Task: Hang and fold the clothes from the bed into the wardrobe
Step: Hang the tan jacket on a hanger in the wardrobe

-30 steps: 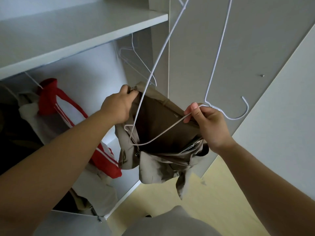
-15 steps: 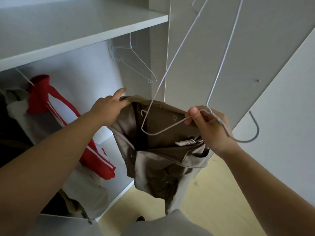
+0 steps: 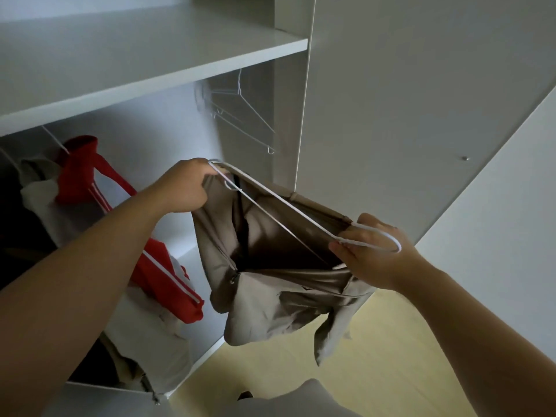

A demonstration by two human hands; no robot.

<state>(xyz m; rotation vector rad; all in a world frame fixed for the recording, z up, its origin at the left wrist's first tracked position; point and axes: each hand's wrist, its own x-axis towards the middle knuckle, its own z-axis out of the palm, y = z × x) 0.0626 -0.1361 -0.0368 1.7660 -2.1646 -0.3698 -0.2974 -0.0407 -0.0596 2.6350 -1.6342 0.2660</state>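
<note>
Your left hand [image 3: 186,188] clenches the crumpled khaki garment [image 3: 279,296] and a corner of the white wire hanger [image 3: 285,203] at its 10 o'clock. Your right hand [image 3: 373,257] pinches the hanger's neck at 3 o'clock, the garment sagging open before the wardrobe [image 3: 150,73]

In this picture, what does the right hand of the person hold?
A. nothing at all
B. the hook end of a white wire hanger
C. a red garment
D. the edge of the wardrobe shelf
B: the right hand pinches the white wire hanger at its hook end, while the left hand grips the edge of the khaki garment near the hanger's far end.
</note>
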